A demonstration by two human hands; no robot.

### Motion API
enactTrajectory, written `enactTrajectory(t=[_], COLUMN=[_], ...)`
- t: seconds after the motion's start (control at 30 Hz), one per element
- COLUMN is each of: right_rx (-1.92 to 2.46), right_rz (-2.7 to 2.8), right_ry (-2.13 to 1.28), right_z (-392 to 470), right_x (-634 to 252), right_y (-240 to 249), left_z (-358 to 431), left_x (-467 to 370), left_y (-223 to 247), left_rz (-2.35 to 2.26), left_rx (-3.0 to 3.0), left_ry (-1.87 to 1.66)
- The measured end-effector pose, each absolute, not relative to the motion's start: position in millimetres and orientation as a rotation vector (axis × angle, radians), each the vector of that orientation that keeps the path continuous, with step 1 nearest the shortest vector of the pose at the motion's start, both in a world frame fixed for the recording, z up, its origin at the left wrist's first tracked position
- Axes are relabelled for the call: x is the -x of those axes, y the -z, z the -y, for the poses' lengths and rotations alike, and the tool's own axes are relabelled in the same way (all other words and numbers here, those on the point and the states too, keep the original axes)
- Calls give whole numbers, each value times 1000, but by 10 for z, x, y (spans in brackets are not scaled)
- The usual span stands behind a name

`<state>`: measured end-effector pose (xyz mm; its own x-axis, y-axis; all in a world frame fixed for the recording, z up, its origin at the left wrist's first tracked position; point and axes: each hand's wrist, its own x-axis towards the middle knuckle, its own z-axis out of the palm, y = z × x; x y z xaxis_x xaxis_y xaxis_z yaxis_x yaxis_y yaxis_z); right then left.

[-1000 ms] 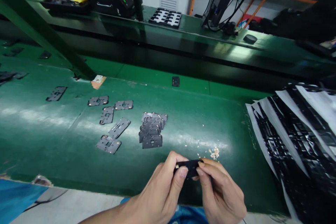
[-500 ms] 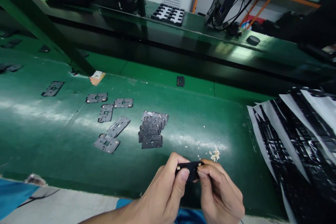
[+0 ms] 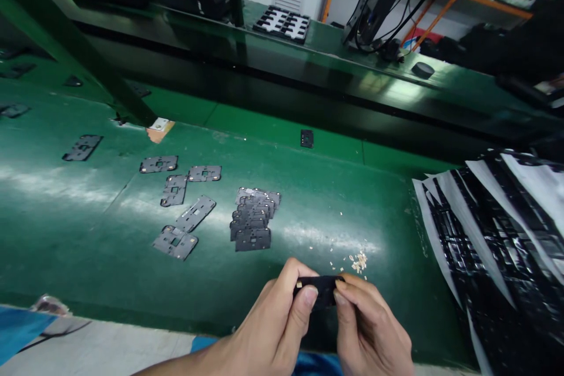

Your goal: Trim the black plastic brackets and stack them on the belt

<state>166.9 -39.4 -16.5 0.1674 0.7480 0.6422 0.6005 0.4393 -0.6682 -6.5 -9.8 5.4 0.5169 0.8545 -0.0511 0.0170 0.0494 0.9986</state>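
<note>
Both hands are engaged with one dark plate (image 3: 325, 292), held above the bench (image 3: 110, 258), to the right of the stack (image 3: 253, 239) and nearer the person. The left hand (image 3: 273, 323) grips the plate's left end, its thumb laid on the face. The right hand (image 3: 376, 326) is closed at the opposite end, thumb and forefinger pinched together at the corner. A pale patch (image 3: 299, 284) is exposed beside the left hand. A yellowish spot shows at the right fingertips; whether it is a second patch or a loose piece cannot be told. The contact appears confined to that corner, the left hand seemingly serving as the support.

The stack consists of overlapping plates, unevenly aligned. Left of it lie loose plates (image 3: 175, 242), some touching or overlapping, one well apart. Right of the stack, just beyond the right hand, is a small heap of pale chips (image 3: 360, 261) with a few scattered around it. Farther right of the stack are glossy black sheets (image 3: 497, 247) with white strips; beyond it lies a small black part (image 3: 307, 138).
</note>
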Motion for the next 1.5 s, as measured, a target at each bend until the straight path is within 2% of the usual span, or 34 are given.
enactTrajectory(t=[0.87, 1.5], right_rx=[1234, 1209], right_rz=[1626, 1606], right_ry=[-65, -323], right_z=[426, 392], right_x=[-1770, -1813], right_y=[163, 169], left_z=[85, 96], left_x=[7, -18], left_y=[-100, -79], left_rz=[-746, -769], left_rx=[-1255, -1272], left_ry=[-742, -724])
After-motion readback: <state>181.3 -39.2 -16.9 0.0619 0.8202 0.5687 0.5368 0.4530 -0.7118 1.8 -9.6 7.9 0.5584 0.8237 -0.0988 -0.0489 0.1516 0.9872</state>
